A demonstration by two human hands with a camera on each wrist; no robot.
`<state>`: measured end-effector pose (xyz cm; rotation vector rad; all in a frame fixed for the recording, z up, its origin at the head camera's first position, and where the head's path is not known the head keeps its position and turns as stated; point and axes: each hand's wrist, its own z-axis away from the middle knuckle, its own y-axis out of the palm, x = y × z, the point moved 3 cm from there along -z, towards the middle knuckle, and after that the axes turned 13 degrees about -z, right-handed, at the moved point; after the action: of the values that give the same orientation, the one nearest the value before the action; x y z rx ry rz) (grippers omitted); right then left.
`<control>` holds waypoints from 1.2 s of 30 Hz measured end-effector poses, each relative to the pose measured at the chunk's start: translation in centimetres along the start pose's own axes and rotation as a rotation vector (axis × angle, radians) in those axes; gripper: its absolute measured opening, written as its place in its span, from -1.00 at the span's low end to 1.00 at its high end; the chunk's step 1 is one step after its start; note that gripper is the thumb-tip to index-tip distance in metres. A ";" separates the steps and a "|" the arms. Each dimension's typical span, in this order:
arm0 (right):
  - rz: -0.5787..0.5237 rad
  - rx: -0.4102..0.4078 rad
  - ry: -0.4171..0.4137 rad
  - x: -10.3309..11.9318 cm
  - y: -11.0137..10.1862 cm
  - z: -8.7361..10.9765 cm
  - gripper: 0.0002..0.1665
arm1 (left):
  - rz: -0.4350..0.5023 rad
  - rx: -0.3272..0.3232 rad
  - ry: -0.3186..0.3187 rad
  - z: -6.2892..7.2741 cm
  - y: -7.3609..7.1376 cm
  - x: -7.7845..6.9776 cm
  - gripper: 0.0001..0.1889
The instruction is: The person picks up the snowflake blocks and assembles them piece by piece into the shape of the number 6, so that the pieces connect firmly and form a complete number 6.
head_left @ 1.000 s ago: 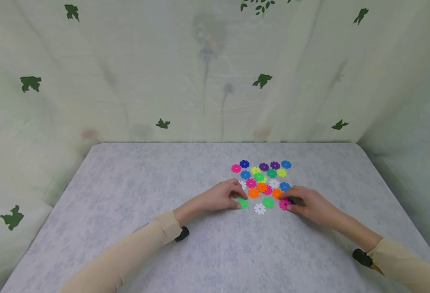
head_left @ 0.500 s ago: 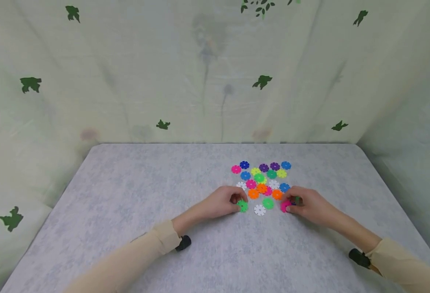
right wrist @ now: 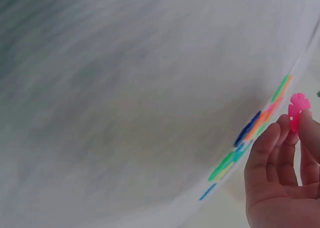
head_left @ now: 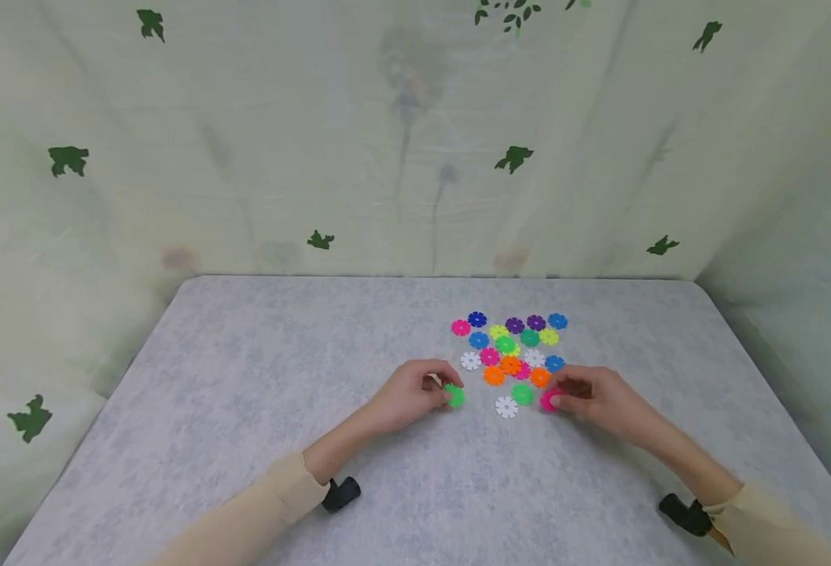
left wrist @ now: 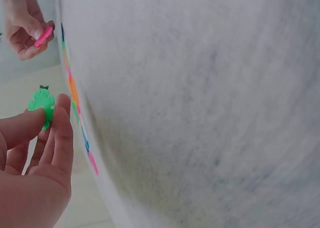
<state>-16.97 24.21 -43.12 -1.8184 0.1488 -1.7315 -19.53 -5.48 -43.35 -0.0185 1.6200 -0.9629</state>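
Note:
My left hand (head_left: pixel 415 397) pinches a bright green notched plastic disc, a snowflake building disc (head_left: pixel 455 395), between thumb and fingers. In the left wrist view this green disc (left wrist: pixel 42 102) is raised off the tabletop. On the other side my right hand (head_left: pixel 602 397) pinches a pink snowflake disc (head_left: pixel 548 400); the right wrist view shows the pink disc (right wrist: pixel 298 107) at the thumb tip. Between the two hands lie a white disc (head_left: pixel 506 407) and another green disc (head_left: pixel 522 394). A dark blue disc (right wrist: pixel 246 130) lies near my right hand, which hides it in the head view.
Beyond the hands spreads a loose group of flat discs, with orange (head_left: pixel 494 376), purple (head_left: pixel 515 325), yellow (head_left: pixel 549 337) and blue (head_left: pixel 558 321) among them; some overlap. They lie on a grey mottled tabletop (head_left: pixel 281 338). A pale curtain (head_left: pixel 266 141) hangs behind it.
The left hand has taken up the green disc and carried it a little left, away from the group. The right hand has picked up the pink disc and stayed near its spot.

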 end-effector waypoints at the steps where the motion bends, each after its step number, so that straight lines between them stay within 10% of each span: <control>1: -0.025 -0.009 -0.005 0.2 0.2 0.0 -0.85 | 0.026 -0.003 -0.015 0.2 -0.1 -0.1 -0.75; 13: -0.354 -0.119 -0.073 3.3 3.0 0.6 -0.73 | 0.259 -0.137 -0.081 3.0 -1.0 -1.2 -0.76; 23: -0.441 -0.254 -0.153 6.3 5.7 1.5 -0.80 | 0.429 -0.234 -0.128 4.9 -1.2 -2.4 -0.76; 36: -0.434 -0.340 -0.173 9.3 8.1 1.9 -0.76 | 0.541 -0.201 -0.176 5.8 -0.7 -3.9 -0.72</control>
<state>-11.26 13.84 -38.98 -2.3794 -0.0289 -1.9117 -13.90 -7.27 -39.55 0.1844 1.4440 -0.3706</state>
